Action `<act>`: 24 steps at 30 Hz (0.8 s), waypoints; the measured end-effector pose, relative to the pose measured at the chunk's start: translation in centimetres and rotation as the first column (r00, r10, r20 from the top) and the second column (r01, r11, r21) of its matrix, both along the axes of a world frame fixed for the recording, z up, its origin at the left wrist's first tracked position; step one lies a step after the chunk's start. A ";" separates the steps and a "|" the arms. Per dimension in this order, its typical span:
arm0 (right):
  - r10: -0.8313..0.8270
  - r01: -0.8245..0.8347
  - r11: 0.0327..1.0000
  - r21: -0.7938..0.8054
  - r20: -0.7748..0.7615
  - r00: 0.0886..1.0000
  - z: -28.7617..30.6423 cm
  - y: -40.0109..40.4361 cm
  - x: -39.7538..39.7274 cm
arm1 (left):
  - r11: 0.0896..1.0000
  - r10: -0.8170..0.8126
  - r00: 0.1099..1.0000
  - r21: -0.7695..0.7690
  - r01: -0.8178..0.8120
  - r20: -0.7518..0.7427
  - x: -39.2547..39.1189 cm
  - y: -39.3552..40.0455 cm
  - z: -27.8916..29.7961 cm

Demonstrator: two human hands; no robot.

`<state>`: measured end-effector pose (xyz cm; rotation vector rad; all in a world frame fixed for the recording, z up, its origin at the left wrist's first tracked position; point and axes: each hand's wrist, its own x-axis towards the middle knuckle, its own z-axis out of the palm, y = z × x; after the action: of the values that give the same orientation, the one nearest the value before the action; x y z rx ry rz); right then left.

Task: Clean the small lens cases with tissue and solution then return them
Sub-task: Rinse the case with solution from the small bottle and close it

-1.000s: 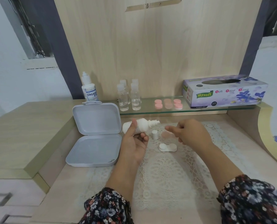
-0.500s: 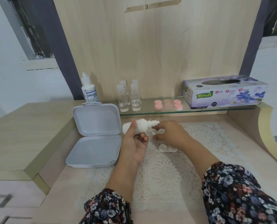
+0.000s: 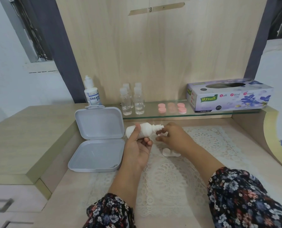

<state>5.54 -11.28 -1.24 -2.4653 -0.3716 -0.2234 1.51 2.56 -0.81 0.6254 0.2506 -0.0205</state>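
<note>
1. Left hand (image 3: 137, 149): grips one white solution bottle (image 3: 142, 130) lying on its side, thumb across the body, nozzle pointing right and uncapped.
2. Right hand (image 3: 170, 137): fingers curled just beside the bottle nozzle, pinching a small white piece, likely the cap (image 3: 160, 134); it is mostly hidden by the fingers.
3. The two hands are close together, above the far part of one white lace mat (image 3: 178, 178).
4. One white lens case (image 3: 168, 153) lies on the lace mat, directly below the right wrist, which partly covers it. Its two round wells sit side by side; the left well is in plain view.
5. One grey hinged box (image 3: 97, 140) stands open to the left of the left hand, lid raised toward the rear.
6. One glass shelf (image 3: 202, 113) carries the following:
   - Four small clear bottles (image 3: 133, 101), grouped two in front and two behind.
   - Six pink round lids (image 3: 171, 107), in two rows of three.
   - One tissue box (image 3: 229, 95) at the right end.
7. One labelled solution bottle (image 3: 92, 92) stands upright behind the grey box.
8. Both forearms wear floral sleeves (image 3: 245, 198).
</note>
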 end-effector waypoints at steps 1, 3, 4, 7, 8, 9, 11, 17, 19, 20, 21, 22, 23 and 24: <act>-0.026 0.026 0.993 0.115 0.002 1.000 0.1 -0.3 -0.2 | 1.000 -0.001 1.000 -0.003 0.001 0.001 0.0 0.0 -0.1; -0.089 0.095 0.915 0.392 -0.032 0.995 0.5 -1.4 -0.8 | 1.000 -0.003 1.000 -0.001 0.003 0.002 0.0 0.0 -0.1; -0.112 0.124 0.843 0.523 -0.054 0.992 0.7 -1.9 -1.2 | 1.000 -0.006 1.000 0.002 0.006 0.002 0.0 0.0 -0.1; -0.100 0.124 0.586 0.801 -0.081 0.992 1.1 -2.8 -2.6 | 1.000 -0.010 1.000 0.008 0.010 0.007 0.0 -0.1 -0.1; -0.084 0.099 0.523 0.847 -0.064 0.994 1.1 -2.8 -3.2 | 1.000 -0.010 1.000 0.010 0.010 0.009 -0.1 -0.2 -0.1; -0.075 0.075 0.483 0.872 -0.045 0.996 1.0 -2.6 -3.7 | 1.000 -0.010 1.000 0.013 0.009 0.011 -0.1 -0.2 -0.1; -0.073 0.043 0.447 0.894 -0.011 0.997 0.7 -2.3 -4.5 | 1.000 -0.010 1.000 0.019 0.010 0.013 -0.1 -0.2 -0.1; -0.058 0.010 0.482 0.876 0.020 0.998 0.4 -1.6 -5.4 | 0.999 -0.026 0.999 0.046 0.024 0.027 -0.1 -0.2 -0.2; -0.061 0.006 0.493 0.870 0.028 0.998 0.4 -1.4 -5.6 | 0.998 -0.034 0.999 0.060 0.033 0.028 -0.1 -0.3 -0.2; -0.062 0.007 0.502 0.865 0.028 0.998 0.3 -1.4 -5.6 | 0.997 -0.039 0.999 0.065 0.037 0.031 -0.1 -0.4 -0.2; -0.062 0.011 0.514 0.858 0.025 0.998 0.2 -1.4 -5.6 | 0.997 -0.042 0.999 0.069 0.040 0.034 -0.1 -0.4 -0.2; -0.059 0.014 0.522 0.853 0.020 0.998 0.2 -1.3 -5.6 | 0.996 -0.045 0.998 0.075 0.042 0.038 -0.2 -0.5 -0.2; -0.053 0.014 0.525 0.851 0.017 0.998 0.2 -1.3 -5.6 | 0.996 -0.048 0.998 0.083 0.045 0.042 -0.2 -0.5 -0.3; -0.046 0.009 0.528 0.849 0.018 0.999 0.1 -1.3 -5.6 | 0.995 -0.053 0.998 0.091 0.048 0.047 -0.2 -0.5 -0.3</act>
<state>-0.09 -12.54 -1.11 -1.4683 -0.1614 -0.3648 1.32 2.01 -1.11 0.7212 0.1887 -0.0427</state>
